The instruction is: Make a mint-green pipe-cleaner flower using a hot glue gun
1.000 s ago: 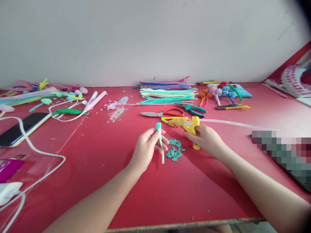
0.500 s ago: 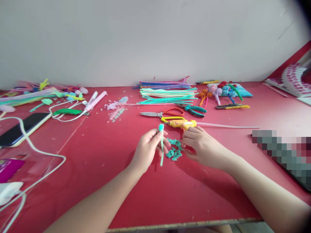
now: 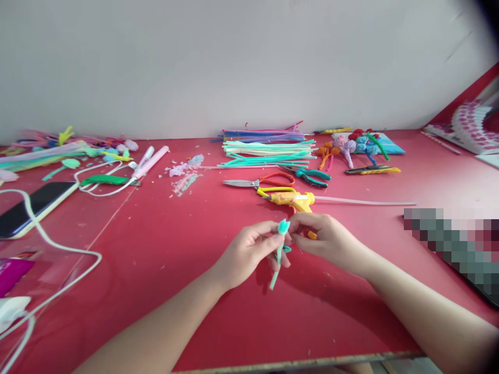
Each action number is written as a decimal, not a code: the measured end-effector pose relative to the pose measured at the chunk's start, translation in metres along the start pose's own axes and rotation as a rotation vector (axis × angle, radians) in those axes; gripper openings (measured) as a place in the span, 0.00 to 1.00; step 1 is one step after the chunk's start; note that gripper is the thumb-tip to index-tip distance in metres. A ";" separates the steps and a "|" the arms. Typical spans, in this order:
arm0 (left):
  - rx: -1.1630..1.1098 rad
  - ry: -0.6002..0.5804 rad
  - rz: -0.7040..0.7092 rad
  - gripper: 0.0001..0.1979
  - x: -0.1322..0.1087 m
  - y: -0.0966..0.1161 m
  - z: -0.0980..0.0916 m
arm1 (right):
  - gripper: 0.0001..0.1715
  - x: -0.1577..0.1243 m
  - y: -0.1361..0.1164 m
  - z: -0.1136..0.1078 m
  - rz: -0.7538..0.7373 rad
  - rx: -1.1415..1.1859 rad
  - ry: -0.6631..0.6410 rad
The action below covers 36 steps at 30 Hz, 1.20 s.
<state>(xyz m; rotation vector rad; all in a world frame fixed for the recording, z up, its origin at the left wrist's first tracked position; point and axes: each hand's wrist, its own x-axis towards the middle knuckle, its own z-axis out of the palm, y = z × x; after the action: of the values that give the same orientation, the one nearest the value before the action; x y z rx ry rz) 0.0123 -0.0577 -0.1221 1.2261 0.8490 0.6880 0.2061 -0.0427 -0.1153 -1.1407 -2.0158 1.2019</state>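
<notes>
My left hand (image 3: 249, 252) is closed around the pale green stem of a small pipe-cleaner flower (image 3: 284, 227). Its turquoise head pokes up above the thumb, and the stem hangs down below the fingers. My right hand (image 3: 331, 239) has its thumb and fingers pinched together right beside the flower head; what they hold, if anything, is hidden. Beneath and between the hands lie small turquoise cut pieces (image 3: 287, 249), mostly covered by the fingers. A yellow glue gun (image 3: 290, 198) rests just beyond the right hand, which partly covers its handle.
Behind the glue gun lie scissors (image 3: 241, 183) and teal-handled pliers (image 3: 312, 175). Bundles of pipe cleaners (image 3: 268, 148) line the wall. Finished pipe-cleaner flowers (image 3: 345, 145) sit back right. A phone (image 3: 39, 205), white cable (image 3: 58, 239) and green cutter (image 3: 105, 179) occupy the left.
My left hand has moved right and slightly toward me with the flower, now over the turquoise pieces. My right hand's fingers have come up from beside the pieces to the flower head.
</notes>
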 end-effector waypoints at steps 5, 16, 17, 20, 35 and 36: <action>0.029 0.035 0.008 0.11 -0.001 0.000 -0.002 | 0.05 0.004 0.005 0.004 0.100 0.284 -0.014; -0.012 0.091 -0.028 0.12 0.004 -0.004 -0.001 | 0.05 -0.001 -0.004 -0.008 0.021 0.202 0.201; 0.027 0.097 -0.037 0.12 0.003 -0.003 0.000 | 0.05 -0.002 -0.005 -0.008 0.000 0.159 0.192; 0.121 0.120 -0.063 0.12 0.002 -0.001 0.002 | 0.04 -0.003 -0.007 -0.007 -0.075 0.024 0.179; 0.170 0.155 -0.091 0.10 0.000 0.004 0.008 | 0.04 -0.003 -0.006 -0.001 -0.176 -0.260 0.214; 0.171 0.152 -0.093 0.10 0.000 0.004 0.008 | 0.04 -0.003 -0.006 -0.001 -0.181 -0.263 0.219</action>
<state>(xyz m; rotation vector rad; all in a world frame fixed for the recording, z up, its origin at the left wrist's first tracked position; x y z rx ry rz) 0.0187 -0.0607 -0.1175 1.2895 1.1031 0.6496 0.2062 -0.0467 -0.1096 -1.1276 -2.0954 0.7056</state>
